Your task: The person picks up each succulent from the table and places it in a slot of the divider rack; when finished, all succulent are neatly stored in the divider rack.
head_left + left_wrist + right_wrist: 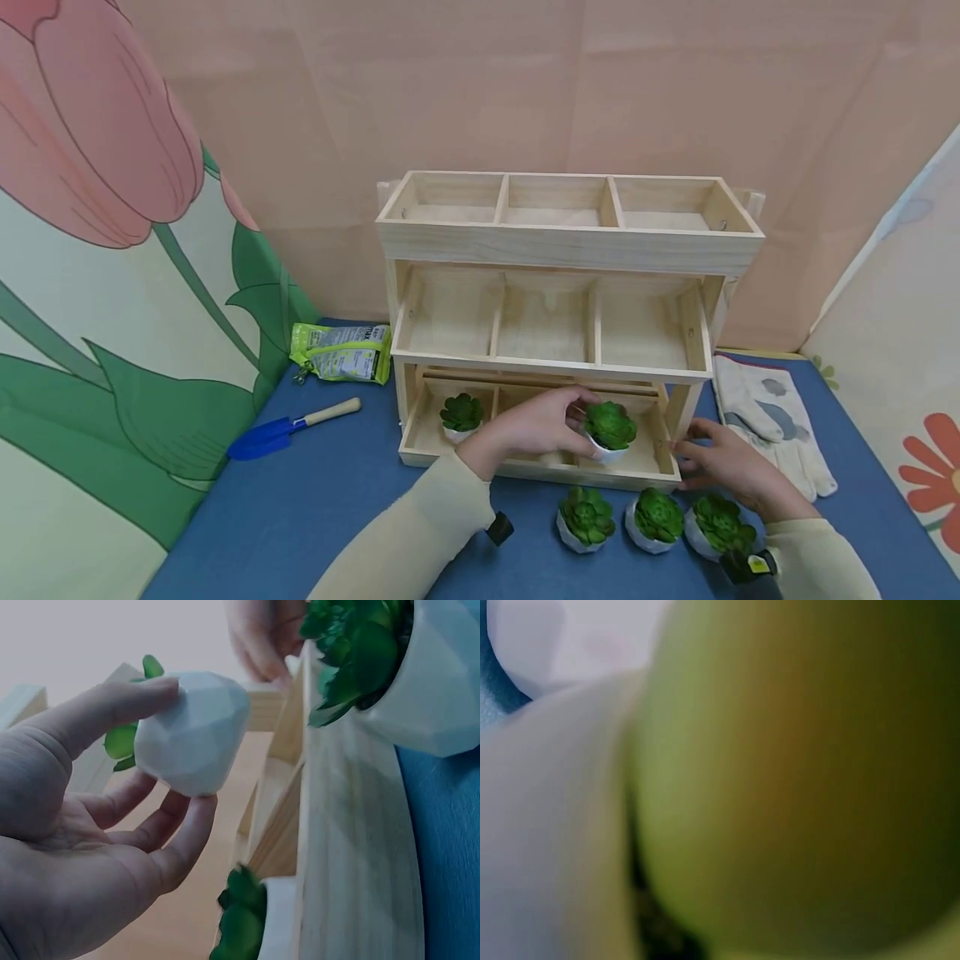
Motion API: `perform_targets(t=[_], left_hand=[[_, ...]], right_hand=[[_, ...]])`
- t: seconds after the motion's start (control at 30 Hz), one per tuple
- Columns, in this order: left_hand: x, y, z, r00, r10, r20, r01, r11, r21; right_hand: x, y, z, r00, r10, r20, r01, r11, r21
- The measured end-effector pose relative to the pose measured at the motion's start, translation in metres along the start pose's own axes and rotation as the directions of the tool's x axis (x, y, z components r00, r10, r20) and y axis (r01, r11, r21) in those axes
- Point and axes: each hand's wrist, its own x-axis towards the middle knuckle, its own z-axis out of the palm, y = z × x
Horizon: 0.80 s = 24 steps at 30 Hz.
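My left hand (pixel 536 425) pinches a small potted succulent (pixel 611 427) between thumb and fingers, over the right part of the lowest box of a three-tier wooden shelf (pixel 555 244). In the left wrist view its white faceted pot (pixel 196 731) is tilted, clear of the wood. At the right end of that lowest box, my right hand (pixel 727 465) holds the corner with curled fingers. Another succulent (pixel 461 414) sits in the box's left compartment. The right wrist view is mostly a blurred green shape (pixel 795 772).
In front of the shelf stand three more potted succulents, the left one (pixel 587 518), the middle one (pixel 656 520) and the right one (pixel 720 525). White gloves (pixel 772 417) lie at right. At left are a blue trowel (pixel 262 437) and a green packet (pixel 345 352).
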Motion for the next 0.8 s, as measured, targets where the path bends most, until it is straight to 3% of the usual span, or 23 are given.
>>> perform_targets(t=[0.27,0.53,0.8], left_hand=[[0.021,0.006,0.015,0.998,-0.062,-0.028,0.064,0.995,0.074],[0.042,0.005,0.029,0.997,-0.073,-0.037,0.079,0.981,0.18],[0.062,0.006,0.042,0.996,-0.075,-0.039,0.084,0.922,0.379]], right_hand=[[0.0,0.0,0.0,1.0,-0.005,0.004,0.005,1.0,-0.005],[-0.002,-0.001,-0.001,1.0,-0.009,0.01,0.009,1.0,0.0],[-0.002,0.001,-0.001,1.0,-0.016,0.016,0.015,1.0,0.009]])
